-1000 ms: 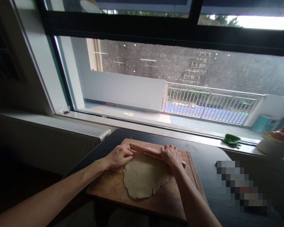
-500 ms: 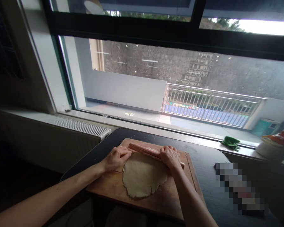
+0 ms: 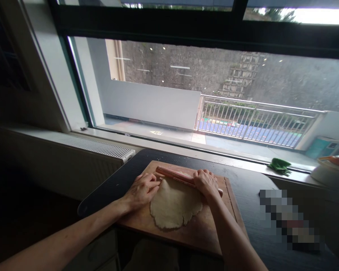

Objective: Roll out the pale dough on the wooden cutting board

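A flat sheet of pale dough (image 3: 175,207) with a ragged front edge lies on a wooden board (image 3: 197,237). Across its far edge rests a rolling pin (image 3: 173,174), slanting down to the right. My right hand (image 3: 206,181) is wrapped over the pin's right part, and its underside is hidden. At the dough's upper left edge, my left hand (image 3: 143,191) has its fingers drawn together on the rim, where the dough rises to a small peak. The fingertips' exact hold is partly hidden.
The board sits on a dark table (image 3: 107,188) below a wide window. A radiator (image 3: 101,146) stands at the left. Green leaves (image 3: 279,166) and a pale pot (image 3: 332,173) are on the sill. A pixelated object (image 3: 289,220) lies on the table's right side.
My left fingers have reached further over the dough's left rim, which now peaks there. My right hand stays on the rolling pin. The whole view has shifted slightly.
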A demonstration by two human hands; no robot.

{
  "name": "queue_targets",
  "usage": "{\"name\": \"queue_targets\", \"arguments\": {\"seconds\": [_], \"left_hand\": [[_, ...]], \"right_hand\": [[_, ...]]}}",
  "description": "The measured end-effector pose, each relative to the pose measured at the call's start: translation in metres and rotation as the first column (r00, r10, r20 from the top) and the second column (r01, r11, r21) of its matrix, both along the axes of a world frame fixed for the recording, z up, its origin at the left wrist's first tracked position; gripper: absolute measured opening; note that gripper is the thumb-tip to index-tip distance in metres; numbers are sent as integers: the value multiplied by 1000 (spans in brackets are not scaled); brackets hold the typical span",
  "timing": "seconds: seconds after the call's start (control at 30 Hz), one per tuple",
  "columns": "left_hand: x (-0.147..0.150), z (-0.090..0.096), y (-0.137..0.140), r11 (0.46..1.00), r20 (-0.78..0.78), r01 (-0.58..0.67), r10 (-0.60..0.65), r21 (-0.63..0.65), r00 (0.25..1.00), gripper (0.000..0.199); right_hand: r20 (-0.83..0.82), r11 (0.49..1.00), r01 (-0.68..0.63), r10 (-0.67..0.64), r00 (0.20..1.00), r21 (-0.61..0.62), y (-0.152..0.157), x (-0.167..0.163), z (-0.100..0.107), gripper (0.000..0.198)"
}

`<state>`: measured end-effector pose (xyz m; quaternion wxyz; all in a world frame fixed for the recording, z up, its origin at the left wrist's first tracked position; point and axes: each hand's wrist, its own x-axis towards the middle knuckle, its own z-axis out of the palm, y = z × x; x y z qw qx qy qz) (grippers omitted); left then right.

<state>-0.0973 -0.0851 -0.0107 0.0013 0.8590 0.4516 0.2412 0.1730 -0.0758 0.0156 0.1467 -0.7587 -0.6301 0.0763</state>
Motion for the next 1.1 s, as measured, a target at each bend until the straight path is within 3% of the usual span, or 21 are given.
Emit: {"name": "queue_targets", "arguments": {"seconds": [0.2, 0.37, 0.6, 0.73, 0.87, 1.0, 1.1], "left_hand": [[-2, 4, 18, 981, 5, -136, 138, -136, 990, 33], [16, 11, 18, 987, -45, -83, 78, -135, 996, 26], [26, 22, 23, 983, -112, -146, 134, -110, 985, 13], [16, 29, 31, 982, -112, -33, 12, -187, 994, 17], [10, 29, 32, 988, -185, 148, -154, -43, 971, 21], [18, 28, 26, 975, -297, 196, -158, 103, 942, 16], [24, 30, 23, 969, -320, 211, -161, 126, 934, 13]], "right_hand": [[10, 999, 14, -14, 1000, -35, -6, -2, 11, 40], [3, 999, 14, -13, 1000, -34, -8, -2, 12, 40], [-4, 1000, 8, -8, 1000, -12, -6, -2, 6, 42], [-2, 1000, 3, -3, 1000, -8, -3, -2, 2, 42], [8, 1000, 6, -6, 1000, -13, -6, -2, 6, 42], [20, 999, 9, -8, 1000, -32, -11, -3, 11, 38], [28, 999, 6, -5, 1000, -35, -15, -5, 13, 37]]}}
